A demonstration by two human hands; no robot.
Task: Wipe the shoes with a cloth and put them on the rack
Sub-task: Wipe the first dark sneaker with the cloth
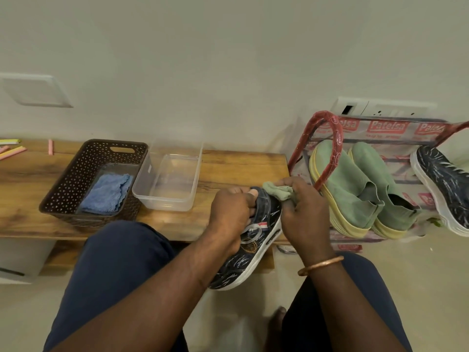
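A dark blue patterned shoe with a white sole is held over my lap, its heel end pointing toward the low wooden table. My left hand grips the heel opening, fingers curled into it. My right hand holds a bunched green cloth against the heel's top edge. The red-framed shoe rack stands to the right against the wall. It holds a pair of green shoes with yellow soles and the matching dark blue shoe.
On the wooden table sit a brown perforated basket holding a blue cloth and a clear plastic tub. Coloured chalk sticks lie at the far left. A wall socket is above the rack.
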